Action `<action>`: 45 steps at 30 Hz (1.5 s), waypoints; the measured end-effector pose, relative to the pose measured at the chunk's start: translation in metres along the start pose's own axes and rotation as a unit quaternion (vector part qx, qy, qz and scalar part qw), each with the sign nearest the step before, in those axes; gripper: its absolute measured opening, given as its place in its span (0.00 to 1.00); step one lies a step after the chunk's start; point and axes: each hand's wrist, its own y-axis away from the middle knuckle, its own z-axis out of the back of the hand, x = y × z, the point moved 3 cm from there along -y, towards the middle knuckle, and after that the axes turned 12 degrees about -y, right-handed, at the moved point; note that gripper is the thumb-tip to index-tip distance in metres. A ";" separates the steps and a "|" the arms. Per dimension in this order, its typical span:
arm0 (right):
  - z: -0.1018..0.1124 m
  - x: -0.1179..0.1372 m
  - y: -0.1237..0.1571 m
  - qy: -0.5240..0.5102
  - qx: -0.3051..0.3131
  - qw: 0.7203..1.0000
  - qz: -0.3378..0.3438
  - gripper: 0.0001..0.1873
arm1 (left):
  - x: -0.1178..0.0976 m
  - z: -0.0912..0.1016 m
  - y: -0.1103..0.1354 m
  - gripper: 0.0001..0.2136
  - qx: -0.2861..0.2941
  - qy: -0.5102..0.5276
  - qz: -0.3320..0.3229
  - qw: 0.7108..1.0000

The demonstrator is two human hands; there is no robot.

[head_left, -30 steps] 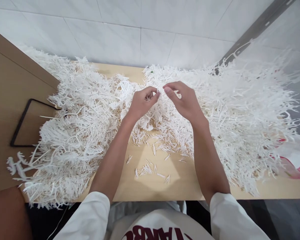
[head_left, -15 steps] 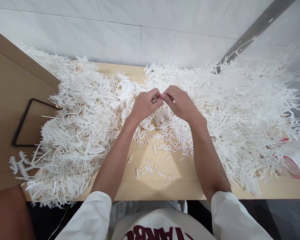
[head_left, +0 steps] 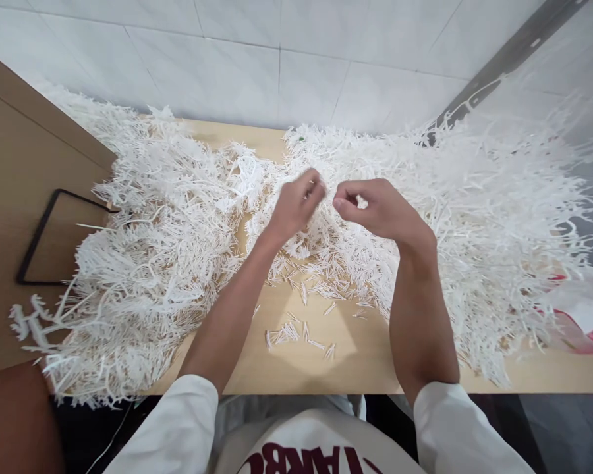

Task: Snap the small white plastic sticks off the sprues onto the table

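Both of my hands hover over the middle of a wooden table [head_left: 356, 359] heaped with white plastic sprue branches. My left hand [head_left: 296, 204] is curled shut with a small white plastic piece between its fingers, slightly blurred. My right hand [head_left: 378, 210] is pinched closed just to its right; what it holds is too small to make out. A big pile of branches [head_left: 148, 243] lies on the left and another pile [head_left: 479, 217] on the right. Small loose white pieces [head_left: 301, 332] are scattered on the bare wood below my hands.
A white tiled wall [head_left: 277, 59] stands behind the table. A wooden panel with a black wire frame [head_left: 39, 237] is at the left. A plastic bag with red print [head_left: 580, 316] sits at the right edge. The table's front edge runs just above my lap.
My hands met fingertip to fingertip half a second ago and have now pulled apart, the right one moving rightward and down a little.
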 end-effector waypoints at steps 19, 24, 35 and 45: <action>-0.012 -0.025 -0.013 0.087 -0.037 0.996 -0.004 0.19 | -0.012 0.015 0.000 0.18 0.078 -0.003 -0.029 0.997; -0.016 -0.019 -0.013 0.179 -0.024 0.983 0.007 0.15 | -0.009 0.011 0.001 0.19 0.075 0.030 -0.014 0.997; -0.025 -0.007 -0.009 0.380 -0.087 0.916 0.093 0.15 | -0.011 0.000 0.000 0.22 -0.024 0.038 -0.015 0.999; -0.023 0.035 0.001 0.169 -0.199 0.950 0.169 0.11 | 0.029 0.043 -0.008 0.17 -0.177 0.088 0.088 0.976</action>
